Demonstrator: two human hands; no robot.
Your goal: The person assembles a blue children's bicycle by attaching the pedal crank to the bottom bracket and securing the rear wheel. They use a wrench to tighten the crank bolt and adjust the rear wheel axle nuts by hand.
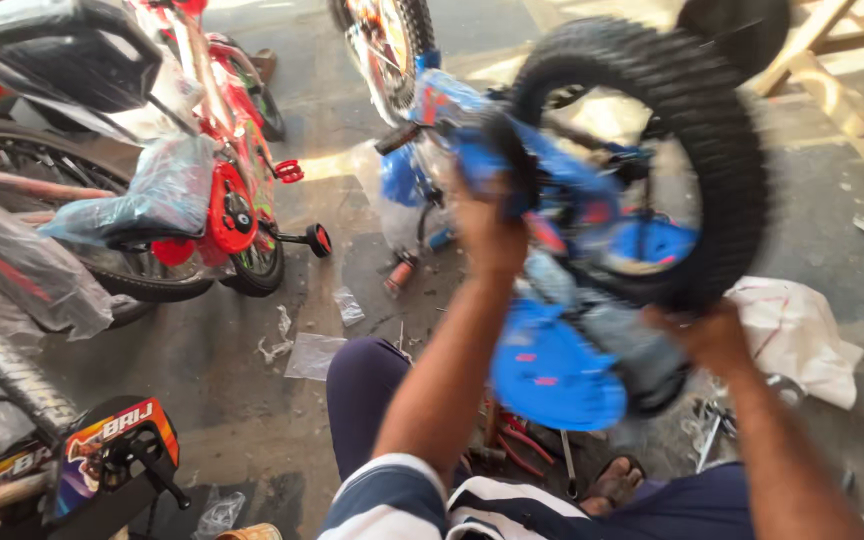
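You held the blue bicycle (572, 250) aloft at twelve o'clock: left hand (487, 235) clasping its frame, right hand (712, 335) gripping the knobby tyre (722, 130). Plastic wrapping remained on; assembly looked unfinished.

Blue bicycle (562, 250), black tyre (722, 140)

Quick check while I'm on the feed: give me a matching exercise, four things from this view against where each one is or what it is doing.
Things:
1. left hand
2. right hand
3. red bike
4. white bag

Places or states:
A. lies on the floor at the right
B. grips the blue bike frame
C. stands at the left with training wheels
D. holds the black tyre from below

Pairs: 1-B, 2-D, 3-C, 4-A
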